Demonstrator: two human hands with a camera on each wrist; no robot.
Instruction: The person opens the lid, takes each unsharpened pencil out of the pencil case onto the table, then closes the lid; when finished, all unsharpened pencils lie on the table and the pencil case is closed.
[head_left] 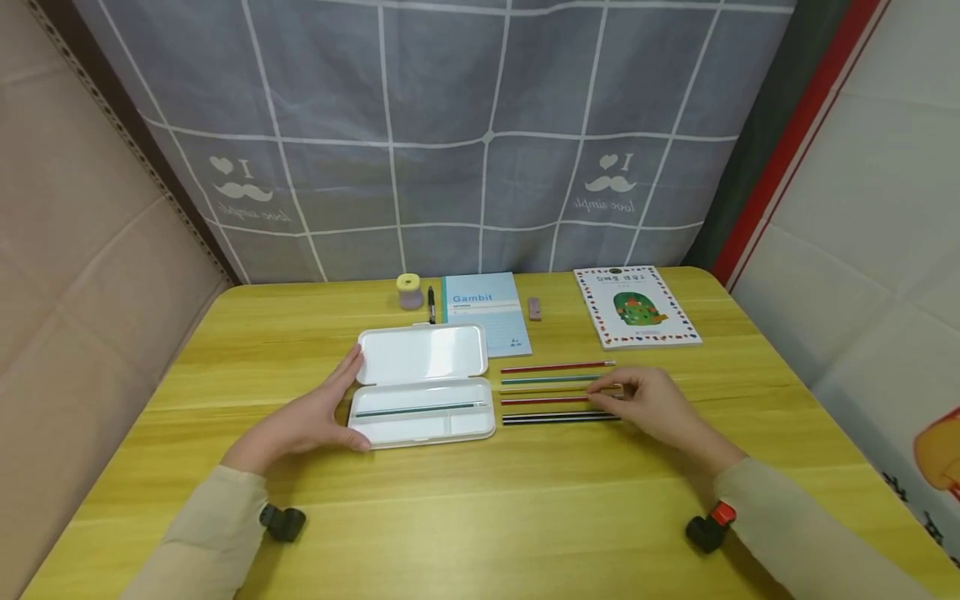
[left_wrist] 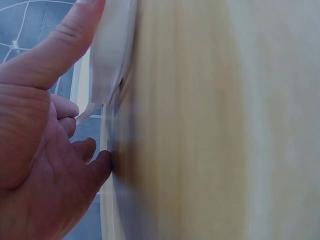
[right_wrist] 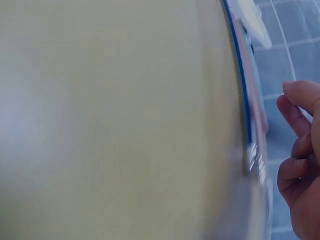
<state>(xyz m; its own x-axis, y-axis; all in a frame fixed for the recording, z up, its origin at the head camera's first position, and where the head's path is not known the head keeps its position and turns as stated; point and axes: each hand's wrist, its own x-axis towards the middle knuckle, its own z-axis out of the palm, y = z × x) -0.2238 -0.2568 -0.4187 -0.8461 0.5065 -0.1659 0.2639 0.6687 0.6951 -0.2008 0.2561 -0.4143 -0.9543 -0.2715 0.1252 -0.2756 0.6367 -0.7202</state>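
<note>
A white pencil case [head_left: 471,423] lies unfolded on the table, a green pencil [head_left: 420,410] inside its near half. My left hand [head_left: 318,417] rests along the case's left side, the thumb at its near corner and the other fingers extended beside the lid [head_left: 422,354]. To the right of the case lie several pencils in a row: a red pencil [head_left: 555,367] at the back, then a green pencil [head_left: 543,381], another red pencil [head_left: 543,402], and black pencils [head_left: 558,418] nearest me. My right hand [head_left: 651,404] hovers over their right ends, thumb and index finger slightly apart with nothing between them.
Behind the case are a yellow-topped container [head_left: 409,292], a black pen [head_left: 431,305] and a light blue notebook [head_left: 491,304]. A small eraser [head_left: 535,309] sits beside the notebook. A white picture book [head_left: 636,307] lies at the back right, before a grey curtain [head_left: 450,183].
</note>
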